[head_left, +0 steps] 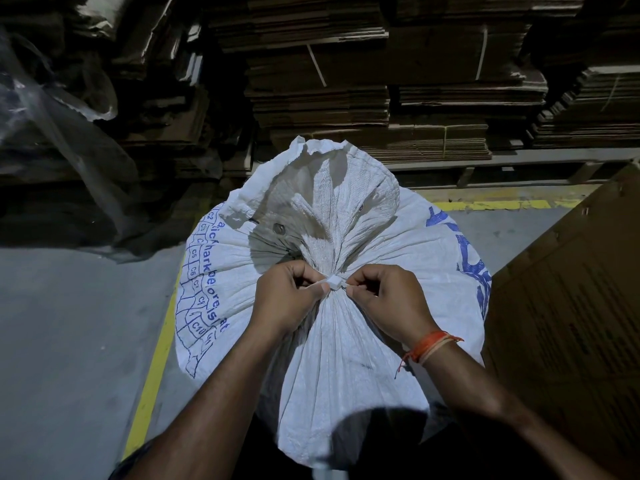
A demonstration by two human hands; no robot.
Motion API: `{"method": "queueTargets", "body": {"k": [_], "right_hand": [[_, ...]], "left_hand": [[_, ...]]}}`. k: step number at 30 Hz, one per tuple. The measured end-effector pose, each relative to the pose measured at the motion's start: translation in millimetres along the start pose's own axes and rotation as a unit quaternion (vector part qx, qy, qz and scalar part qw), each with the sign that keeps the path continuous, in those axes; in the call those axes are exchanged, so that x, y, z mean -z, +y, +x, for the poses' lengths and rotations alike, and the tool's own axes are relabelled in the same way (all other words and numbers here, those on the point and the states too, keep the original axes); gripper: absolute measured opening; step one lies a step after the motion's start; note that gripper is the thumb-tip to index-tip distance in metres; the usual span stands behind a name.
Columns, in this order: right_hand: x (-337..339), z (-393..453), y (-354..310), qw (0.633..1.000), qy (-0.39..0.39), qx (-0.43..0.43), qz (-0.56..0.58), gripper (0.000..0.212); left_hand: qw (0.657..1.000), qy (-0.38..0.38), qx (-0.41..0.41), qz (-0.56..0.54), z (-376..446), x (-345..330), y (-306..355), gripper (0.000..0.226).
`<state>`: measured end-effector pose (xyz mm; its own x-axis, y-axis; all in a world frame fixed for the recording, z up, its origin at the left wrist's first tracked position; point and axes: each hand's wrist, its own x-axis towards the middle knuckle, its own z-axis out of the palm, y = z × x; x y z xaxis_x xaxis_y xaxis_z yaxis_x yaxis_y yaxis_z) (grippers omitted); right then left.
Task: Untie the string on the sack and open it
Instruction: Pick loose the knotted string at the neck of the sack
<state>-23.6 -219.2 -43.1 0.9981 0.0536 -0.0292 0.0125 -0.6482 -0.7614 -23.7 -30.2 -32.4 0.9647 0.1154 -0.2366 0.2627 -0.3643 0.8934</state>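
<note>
String (333,283) knot sits mid-frame, pinched by left hand (289,296) and right hand (388,301). Hard sideways pulling may tighten it on the sack (346,341).

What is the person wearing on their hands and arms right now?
Both hands are bare, with no gloves and no rings that can be seen. The forearms show no sleeves. The right wrist carries an orange thread band with a loose end hanging. The left wrist shows nothing worn.

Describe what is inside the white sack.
Nothing inside can be seen. The white sack is gathered shut at its neck by the string, which both hands pinch; its woven cloth hides the contents.
</note>
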Motion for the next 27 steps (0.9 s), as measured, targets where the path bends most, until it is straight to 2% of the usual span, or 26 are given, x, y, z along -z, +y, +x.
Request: {"method": "queueTargets", "body": {"k": [13, 27], "right_hand": [[24.9, 1.5, -0.8, 0.995, -0.086, -0.034, 0.046, 0.007], [14.5, 2.1, -0.2, 0.999, -0.045, 0.004, 0.001, 0.012]], "left_hand": [[0.999, -0.007, 0.016, -0.030, 0.5, 0.0, 0.4, 0.007], [0.999, -0.011, 0.015, -0.026, 1.0, 0.6, -0.2, 0.006]]}}
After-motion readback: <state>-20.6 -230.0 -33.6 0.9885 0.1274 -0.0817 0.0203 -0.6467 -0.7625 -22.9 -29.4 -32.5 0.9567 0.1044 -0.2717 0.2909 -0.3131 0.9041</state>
